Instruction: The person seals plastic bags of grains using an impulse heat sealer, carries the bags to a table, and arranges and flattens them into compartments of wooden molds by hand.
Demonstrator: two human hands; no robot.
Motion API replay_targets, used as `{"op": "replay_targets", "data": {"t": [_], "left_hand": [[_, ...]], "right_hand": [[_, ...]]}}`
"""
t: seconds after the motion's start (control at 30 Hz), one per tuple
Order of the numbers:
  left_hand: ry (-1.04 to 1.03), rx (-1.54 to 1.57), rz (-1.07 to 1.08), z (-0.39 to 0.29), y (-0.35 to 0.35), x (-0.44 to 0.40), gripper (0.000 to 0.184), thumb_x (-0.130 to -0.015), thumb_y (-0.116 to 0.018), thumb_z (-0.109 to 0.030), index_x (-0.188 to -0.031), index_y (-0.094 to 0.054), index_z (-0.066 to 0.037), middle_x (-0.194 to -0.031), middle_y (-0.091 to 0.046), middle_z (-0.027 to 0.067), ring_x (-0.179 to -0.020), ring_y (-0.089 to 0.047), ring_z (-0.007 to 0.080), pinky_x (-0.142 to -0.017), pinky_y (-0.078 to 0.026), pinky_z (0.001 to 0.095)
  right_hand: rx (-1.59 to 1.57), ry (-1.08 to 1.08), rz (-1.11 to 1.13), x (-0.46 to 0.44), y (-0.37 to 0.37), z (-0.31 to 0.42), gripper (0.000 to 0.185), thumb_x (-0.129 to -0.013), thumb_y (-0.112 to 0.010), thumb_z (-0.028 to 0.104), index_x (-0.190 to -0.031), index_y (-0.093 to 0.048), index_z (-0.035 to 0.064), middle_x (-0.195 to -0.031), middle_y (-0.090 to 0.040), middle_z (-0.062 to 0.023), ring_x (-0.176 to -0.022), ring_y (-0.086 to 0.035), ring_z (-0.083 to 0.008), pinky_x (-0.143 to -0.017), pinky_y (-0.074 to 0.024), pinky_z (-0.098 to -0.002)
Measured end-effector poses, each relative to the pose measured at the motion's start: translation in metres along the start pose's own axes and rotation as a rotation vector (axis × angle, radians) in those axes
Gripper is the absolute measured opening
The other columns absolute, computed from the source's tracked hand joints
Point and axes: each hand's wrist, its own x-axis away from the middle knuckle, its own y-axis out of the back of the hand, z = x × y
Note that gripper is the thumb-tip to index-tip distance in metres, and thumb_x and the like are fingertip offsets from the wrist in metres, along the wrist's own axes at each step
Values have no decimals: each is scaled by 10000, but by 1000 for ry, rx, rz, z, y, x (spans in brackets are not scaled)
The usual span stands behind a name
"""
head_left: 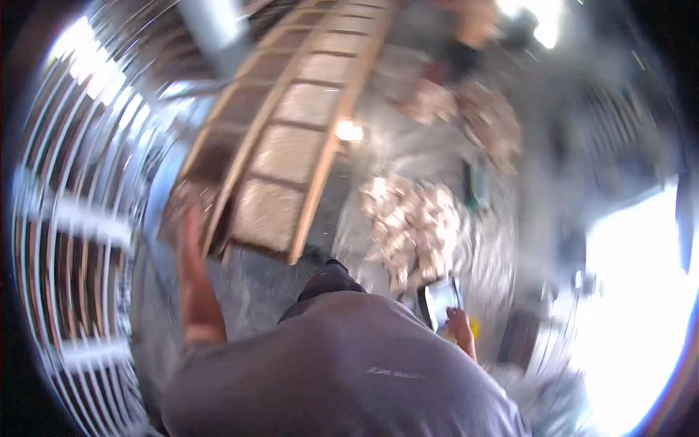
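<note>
My left hand [191, 218] reaches to the near left corner of a long wooden frame [314, 211], whose compartments hold pale material. Blur hides its fingers, and I cannot make out whether it holds anything. At the lower right, my right hand [458, 320] grips the edge of a dark-rimmed tray or pan [439, 300] with a pale, bright inside. Just beyond the tray, a heap of pale, shiny pieces [411, 222] lies on a grey sheet [491, 244].
A blurred person [473, 33] is at the top right, near more pale heaps [491, 120]. A green object [475, 186] lies right of the near heap. White bars [73, 211] line the left side, and something yellow [475, 327] shows beside my right hand.
</note>
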Motion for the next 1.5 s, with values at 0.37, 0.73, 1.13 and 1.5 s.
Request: {"op": "replay_targets", "data": {"t": [0.37,0.73,1.13,1.5], "left_hand": [[-1102,949,161,-255,161,267,718,-1041,-642,-399,-1582,-347,-31,-1400,-601,226,-1319,-580,303,-1142,-405,438],[-2705,787,1891,-343,234,572,685,-1007,-630,-475,-1469,-422,-14,-1186,-672,232,-1145,-659,309,-1052,-481,463],[-2717,420,2432,-408,203,532,520,-990,-646,-411,-1306,-538,-12,-1089,-709,191,-1027,-700,283,-953,-538,429],[-2642,160,2486,-484,197,483,388,-975,-661,-352,-1156,-645,-9,-999,-743,154,-920,-737,258,-863,-591,398]], "right_hand": [[-158,-580,147,219,-42,-325,285,-1063,-517,319,-1231,-659,138,-903,-709,-73,-801,-714,-238,-603,-549,-388],[-852,-440,-620,296,-148,-247,453,-986,-699,397,-1269,-678,43,-983,-731,-75,-788,-665,-152,-633,-525,-315],[-1258,-1243,-282,447,-404,-234,463,-983,-707,396,-1276,-682,37,-1032,-748,-114,-877,-697,-204,-710,-545,-336],[-546,-687,-635,328,-219,-214,507,-1002,-683,362,-1341,-646,-13,-1184,-747,-161,-1020,-719,-249,-847,-565,-342]]}}
